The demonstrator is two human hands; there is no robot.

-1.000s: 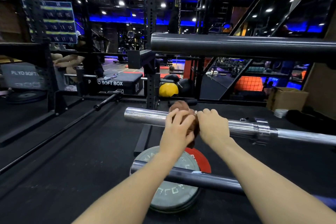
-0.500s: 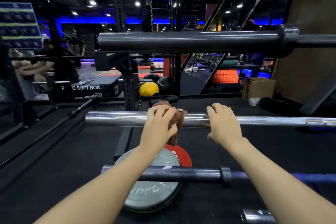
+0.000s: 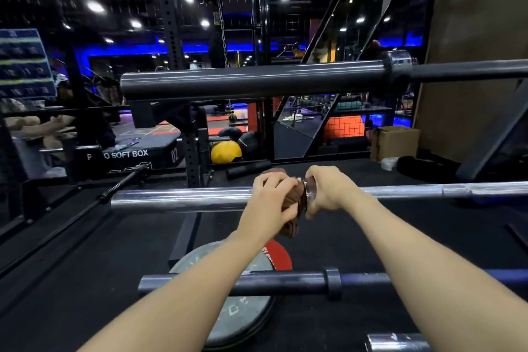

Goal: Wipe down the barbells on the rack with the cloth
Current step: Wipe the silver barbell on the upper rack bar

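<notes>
"SOFT BOX" in white capitals, with a partly hidden word before it showing only "P" and "O", on the front of the black plyo box [image 3: 128, 156] at far left; "02" on its side face. Rows of white numbers, among them "10 11 12" and "16 17 18", on the blue board [image 3: 24, 63] at upper left. Embossed letters on the grey weight plate [image 3: 240, 314] and white letters on the red plate [image 3: 278, 257], unreadable.

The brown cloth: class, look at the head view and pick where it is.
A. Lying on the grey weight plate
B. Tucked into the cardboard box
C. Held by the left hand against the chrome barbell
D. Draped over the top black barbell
C: the left hand grips the brown cloth around the chrome barbell, just beside the right hand.
</notes>
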